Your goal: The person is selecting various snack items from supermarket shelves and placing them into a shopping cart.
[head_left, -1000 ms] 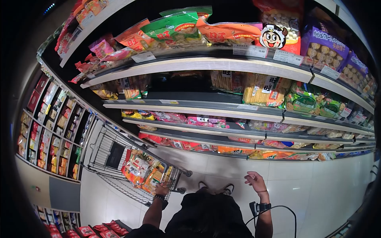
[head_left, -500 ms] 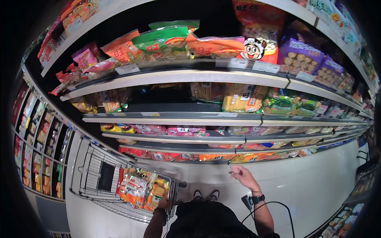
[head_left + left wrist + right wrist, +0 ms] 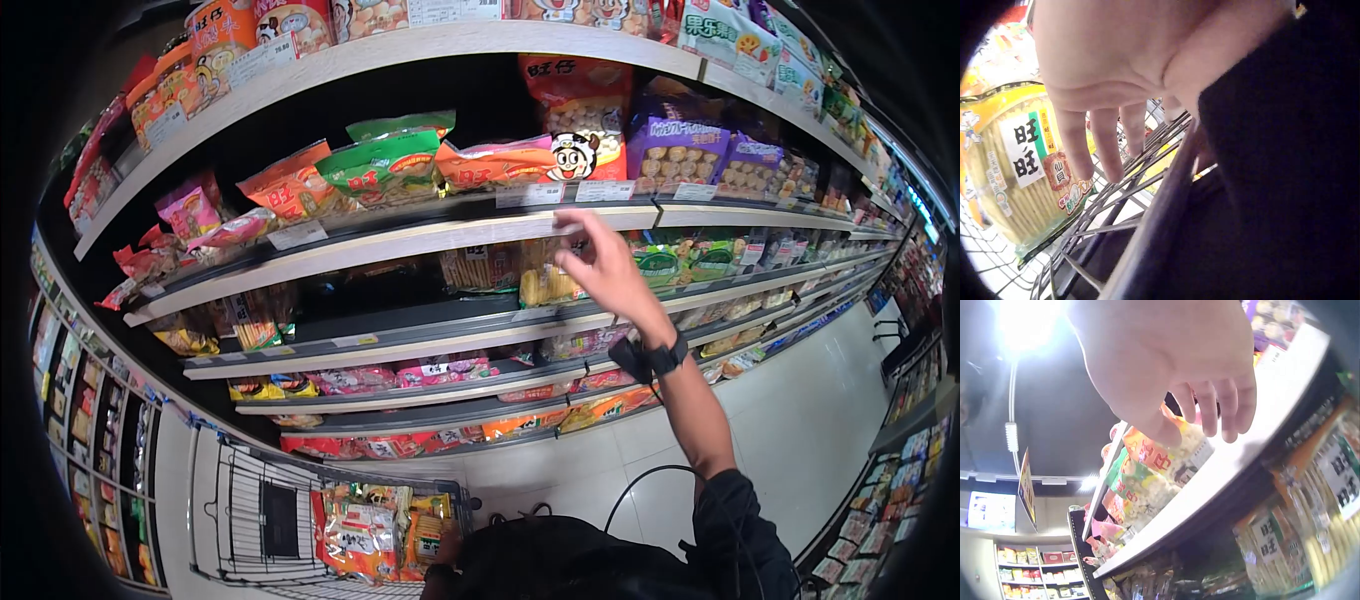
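Observation:
My right hand is raised before the snack shelves, its fingers loosely bent and nothing in them. In the right wrist view those fingertips hang close to the pale shelf edge. Behind that edge stand an orange bag and a red bag with a cartoon face. Packs of stick-shaped crackers lie one shelf lower. My left hand rests over the rim of a wire shopping cart, fingers hanging straight down inside. Beside them lies a clear pack of rice crackers.
Other snack bags lie in the cart. Purple biscuit bags and green packs line the shelves to the right. A black cable loops from the right wrist. More stocked shelves stand at the left.
My right hand has risen from low over the floor to the upper shelves. The head view has tilted up, and the cart now sits lower in it.

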### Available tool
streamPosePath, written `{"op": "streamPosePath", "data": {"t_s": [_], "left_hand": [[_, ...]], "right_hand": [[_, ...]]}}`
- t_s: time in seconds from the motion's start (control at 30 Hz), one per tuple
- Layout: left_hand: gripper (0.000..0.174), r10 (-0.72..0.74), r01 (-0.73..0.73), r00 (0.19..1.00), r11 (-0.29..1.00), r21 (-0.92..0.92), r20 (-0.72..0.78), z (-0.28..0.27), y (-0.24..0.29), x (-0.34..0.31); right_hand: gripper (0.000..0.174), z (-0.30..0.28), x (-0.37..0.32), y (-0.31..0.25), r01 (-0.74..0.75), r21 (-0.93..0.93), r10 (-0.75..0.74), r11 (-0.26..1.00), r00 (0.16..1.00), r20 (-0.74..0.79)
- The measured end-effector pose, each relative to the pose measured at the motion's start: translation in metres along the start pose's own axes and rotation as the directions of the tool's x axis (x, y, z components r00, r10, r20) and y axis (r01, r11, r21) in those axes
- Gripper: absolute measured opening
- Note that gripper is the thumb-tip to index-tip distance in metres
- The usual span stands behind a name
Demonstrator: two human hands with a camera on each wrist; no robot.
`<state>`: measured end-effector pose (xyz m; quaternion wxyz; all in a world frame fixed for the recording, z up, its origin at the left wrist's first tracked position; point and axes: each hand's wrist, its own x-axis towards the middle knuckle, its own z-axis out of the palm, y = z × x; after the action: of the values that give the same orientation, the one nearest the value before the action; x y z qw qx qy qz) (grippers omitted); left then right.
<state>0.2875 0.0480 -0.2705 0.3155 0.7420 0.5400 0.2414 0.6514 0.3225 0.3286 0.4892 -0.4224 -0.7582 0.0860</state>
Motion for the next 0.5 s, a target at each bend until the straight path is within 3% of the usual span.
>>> {"op": "streamPosePath", "data": {"t_s": [0.27,0.33,0.4,0.47,0.5], "left_hand": [[0.042,0.029,-0.029,1.0,0.999,-0.04,0.005,0.0,-0.016,0.033],[0.042,0.036,-0.036,0.999,0.997,-0.068,-0.001,0.009,-0.008,0.047],[0.042,0.031,-0.031,1.0,0.996,-0.082,-0.002,0.011,-0.003,0.051],[0.042,0.022,-0.022,1.0,0.996,-0.088,-0.001,0.007,0.0,0.053],[0.042,0.02,-0.02,1.0,0.996,-0.086,-0.004,0.003,-0.001,0.056]], "right_hand": [[0.045,-0.025,0.069,0.014,0.038,-0.037,-0.04,0.999,0.998,-0.051],[0.044,-0.033,0.082,0.009,0.1,-0.299,-0.16,0.949,0.969,-0.186],[0.046,-0.036,0.09,0.016,0.085,-0.279,-0.132,0.957,0.979,-0.155],[0.047,-0.04,0.103,0.024,0.126,-0.607,-0.356,0.785,0.894,-0.274],[0.045,-0.045,0.111,0.019,0.129,-0.712,-0.387,0.69,0.898,-0.212]]}}
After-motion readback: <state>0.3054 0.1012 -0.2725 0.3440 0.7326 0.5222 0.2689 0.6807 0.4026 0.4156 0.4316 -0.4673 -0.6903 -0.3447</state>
